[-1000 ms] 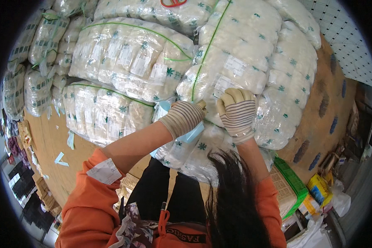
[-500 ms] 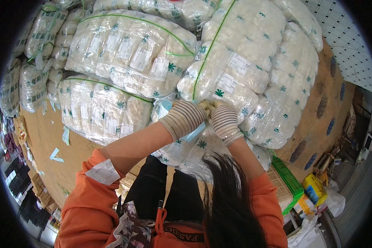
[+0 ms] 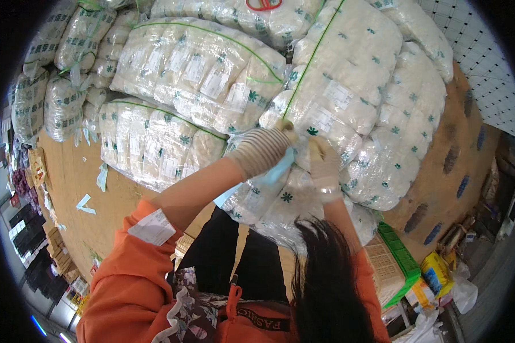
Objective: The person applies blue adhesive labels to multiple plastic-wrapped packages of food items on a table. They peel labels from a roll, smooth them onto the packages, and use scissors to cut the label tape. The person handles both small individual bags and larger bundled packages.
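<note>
My left hand (image 3: 263, 150), in a striped knit glove, is closed over the near end of a bulging clear plastic bale (image 3: 349, 86). A thin green string (image 3: 313, 54) runs down the bale to its fingertips. Below that hand hangs a light blue strip (image 3: 278, 167). To its right, a short gap away, my right hand (image 3: 324, 167) in a similar glove is blurred by motion. Its fingers look curled; what they hold, if anything, I cannot make out. Under both forearms lies another clear bale (image 3: 286, 208) with green flower prints.
More wrapped bales (image 3: 197, 71) with white labels and green strings crowd the left and back. Red-handled scissors (image 3: 263, 4) lie on a far bale. Blue scraps (image 3: 86, 204) litter the brown floor at left. A green-edged crate (image 3: 397, 257) and yellow packet (image 3: 438, 271) stand right.
My hands were together at the string's near end; now they are apart, the right one lower and to the right. The whole view has shifted slightly, bringing the scissors further into sight.
</note>
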Tool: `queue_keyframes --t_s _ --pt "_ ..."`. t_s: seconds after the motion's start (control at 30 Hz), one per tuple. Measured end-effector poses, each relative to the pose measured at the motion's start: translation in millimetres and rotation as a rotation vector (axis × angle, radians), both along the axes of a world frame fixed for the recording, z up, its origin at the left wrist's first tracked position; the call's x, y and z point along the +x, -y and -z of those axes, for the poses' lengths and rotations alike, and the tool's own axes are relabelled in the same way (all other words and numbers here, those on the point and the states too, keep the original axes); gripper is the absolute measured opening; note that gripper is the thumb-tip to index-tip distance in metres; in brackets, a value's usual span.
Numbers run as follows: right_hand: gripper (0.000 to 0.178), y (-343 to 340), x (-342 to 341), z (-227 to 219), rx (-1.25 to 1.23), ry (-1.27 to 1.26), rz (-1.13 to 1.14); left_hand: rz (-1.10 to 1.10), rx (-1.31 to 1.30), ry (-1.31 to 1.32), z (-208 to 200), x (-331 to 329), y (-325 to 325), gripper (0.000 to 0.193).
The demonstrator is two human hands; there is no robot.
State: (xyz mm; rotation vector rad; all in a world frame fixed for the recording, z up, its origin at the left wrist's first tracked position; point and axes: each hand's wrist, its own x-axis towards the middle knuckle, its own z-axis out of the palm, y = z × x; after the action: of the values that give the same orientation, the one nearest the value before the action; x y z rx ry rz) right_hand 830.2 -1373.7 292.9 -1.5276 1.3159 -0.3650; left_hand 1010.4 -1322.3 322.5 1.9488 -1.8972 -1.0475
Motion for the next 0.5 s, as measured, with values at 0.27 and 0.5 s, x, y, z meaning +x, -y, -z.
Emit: queue_keyframes --t_s 0.27,0.5 --pt "0.031 -32 7 -81 0.858 0.297 0.027 -0.752 -0.298 -0.494 -49 -6 -20 0.025" --pt "0.019 -11 27 -84 0.854 0.586 0.338 -0.945 -0.015 -1.061 -64 0 -41 0.026"
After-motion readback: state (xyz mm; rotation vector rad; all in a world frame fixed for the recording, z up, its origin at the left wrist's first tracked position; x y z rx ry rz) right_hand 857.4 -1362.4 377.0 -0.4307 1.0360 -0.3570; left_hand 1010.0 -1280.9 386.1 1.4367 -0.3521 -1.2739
